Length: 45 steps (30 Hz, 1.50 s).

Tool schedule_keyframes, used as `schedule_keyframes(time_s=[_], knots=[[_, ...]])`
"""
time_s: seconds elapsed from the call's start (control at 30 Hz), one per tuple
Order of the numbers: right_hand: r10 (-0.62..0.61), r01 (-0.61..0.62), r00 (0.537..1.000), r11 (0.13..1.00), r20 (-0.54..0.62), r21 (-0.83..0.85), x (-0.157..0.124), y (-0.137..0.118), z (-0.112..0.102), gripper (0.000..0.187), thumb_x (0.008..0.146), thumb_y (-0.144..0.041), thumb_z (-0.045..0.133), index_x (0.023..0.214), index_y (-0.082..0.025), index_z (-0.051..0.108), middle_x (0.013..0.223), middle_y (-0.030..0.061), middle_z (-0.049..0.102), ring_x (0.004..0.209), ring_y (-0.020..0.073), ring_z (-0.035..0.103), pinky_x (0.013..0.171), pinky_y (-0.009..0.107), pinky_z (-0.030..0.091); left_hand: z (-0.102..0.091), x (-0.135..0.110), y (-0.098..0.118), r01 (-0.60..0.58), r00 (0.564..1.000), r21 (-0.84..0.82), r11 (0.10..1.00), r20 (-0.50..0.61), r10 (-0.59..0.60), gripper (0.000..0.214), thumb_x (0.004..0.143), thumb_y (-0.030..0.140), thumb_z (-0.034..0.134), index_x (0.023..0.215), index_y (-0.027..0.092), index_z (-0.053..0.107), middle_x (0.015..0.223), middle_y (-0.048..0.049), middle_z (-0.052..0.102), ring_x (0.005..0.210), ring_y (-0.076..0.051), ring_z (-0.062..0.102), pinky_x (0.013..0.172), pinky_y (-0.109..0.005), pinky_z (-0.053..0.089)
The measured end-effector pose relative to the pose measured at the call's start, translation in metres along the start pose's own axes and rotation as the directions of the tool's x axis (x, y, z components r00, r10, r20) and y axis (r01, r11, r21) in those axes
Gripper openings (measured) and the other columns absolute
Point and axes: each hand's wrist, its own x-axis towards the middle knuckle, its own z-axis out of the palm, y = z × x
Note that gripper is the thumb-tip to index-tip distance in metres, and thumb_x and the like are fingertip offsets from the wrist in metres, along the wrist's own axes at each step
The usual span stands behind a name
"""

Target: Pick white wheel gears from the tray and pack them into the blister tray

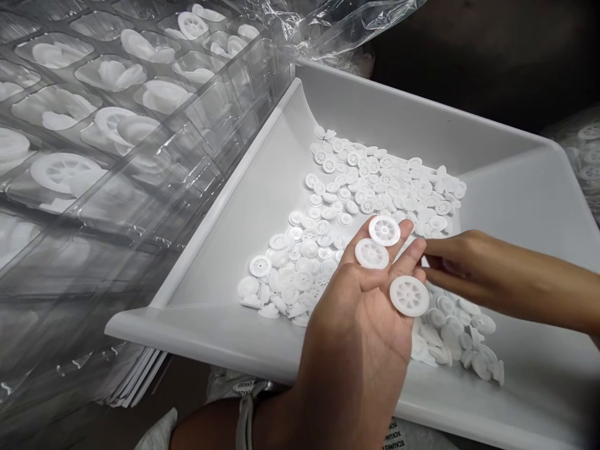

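My left hand (363, 325) is palm up above a grey tray (225, 244), with its fingers partly curled. Resting on its palm and fingers are several round white plastic wheels with spoked centres: one wheel (384, 230) by the fingertips, another (372, 254) under the thumb, and a third (409, 296) on the palm's right side. My right hand (462, 262) reaches in from the right, close against the left fingertips. Its fingers are bent together, and their tips are hidden behind the left hand. Beneath both hands lies a loose pile of similar white wheels (379, 181).
On the left stands a clear plastic compartment tray (220, 119), its cells holding more white discs. Crumpled clear plastic film (328, 28) hangs at the top. A bag of white wheels (588, 150) is at the right edge. Stacked sheets (140, 378) show under the grey tray's left corner.
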Motion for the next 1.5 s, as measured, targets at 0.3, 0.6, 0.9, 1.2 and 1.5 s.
schedule_keyframes(time_s=[0.3, 0.6, 0.9, 1.2, 1.5], knots=[[0.088, -0.068, 0.989, 0.984, -0.116, 0.165, -0.012, -0.033, -0.019, 0.017, 0.089, -0.041, 0.059, 0.086, -0.025, 0.059, 0.057, -0.004, 0.043, 0.051, 0.0094, 0.036, 0.044, 0.021, 0.03, 0.005, 0.009, -0.006, -0.007, 0.999, 0.033, 0.999, -0.049, 0.008, 0.065, 0.071, 0.019, 0.049, 0.136, 0.029, 0.044, 0.143, -0.0027, 0.049, 0.138, -0.035, 0.034, 0.111, -0.052, 0.035], [-0.015, 0.046, 0.97, 0.991, -0.244, 0.125, -0.017, -0.049, -0.003, 0.017, 0.085, -0.037, 0.066, 0.093, -0.026, 0.056, 0.062, -0.0052, 0.046, 0.051, 0.0088, 0.041, 0.045, 0.02, 0.033, 0.006, 0.004, -0.004, 0.019, 1.0, 0.043, 0.999, 0.011, -0.019, 0.054, 0.077, 0.019, 0.046, 0.13, 0.021, 0.05, 0.126, -0.0073, 0.06, 0.131, -0.033, 0.045, 0.112, -0.047, 0.035], [-0.246, 0.225, 0.961, 0.96, -0.124, -0.164, -0.024, -0.055, 0.007, 0.021, 0.091, -0.032, 0.059, 0.111, -0.029, 0.051, 0.073, -0.0053, 0.056, 0.052, 0.0069, 0.049, 0.05, 0.021, 0.037, 0.003, 0.0, 0.0, 0.053, 0.987, 0.011, 0.999, 0.15, -0.054, 0.05, 0.085, 0.019, 0.038, 0.134, 0.019, 0.046, 0.118, -0.0058, 0.065, 0.133, -0.026, 0.044, 0.115, -0.043, 0.029], [-0.065, 0.111, 0.962, 0.981, -0.265, 0.162, -0.015, -0.049, 0.003, 0.005, 0.084, -0.028, 0.066, 0.084, -0.024, 0.063, 0.056, -0.0054, 0.046, 0.046, 0.0056, 0.038, 0.042, 0.018, 0.031, 0.004, 0.004, -0.004, 0.009, 0.996, -0.037, 0.999, 0.087, -0.006, 0.049, 0.081, 0.014, 0.041, 0.13, 0.017, 0.049, 0.12, -0.0073, 0.063, 0.126, -0.024, 0.052, 0.112, -0.036, 0.036], [0.055, -0.012, 0.998, 0.175, 0.002, 0.985, 0.001, -0.037, -0.012, 0.021, 0.08, -0.035, 0.056, 0.068, -0.018, 0.06, 0.068, 0.0021, 0.049, 0.05, 0.0092, 0.041, 0.026, 0.014, 0.018, -0.001, 0.0, -0.002, -0.002, 1.0, -0.01, 1.0, 0.029, 0.003, 0.056, 0.08, 0.015, 0.045, 0.136, 0.013, 0.041, 0.133, -0.0101, 0.059, 0.126, -0.023, 0.052, 0.106, -0.03, 0.045]])
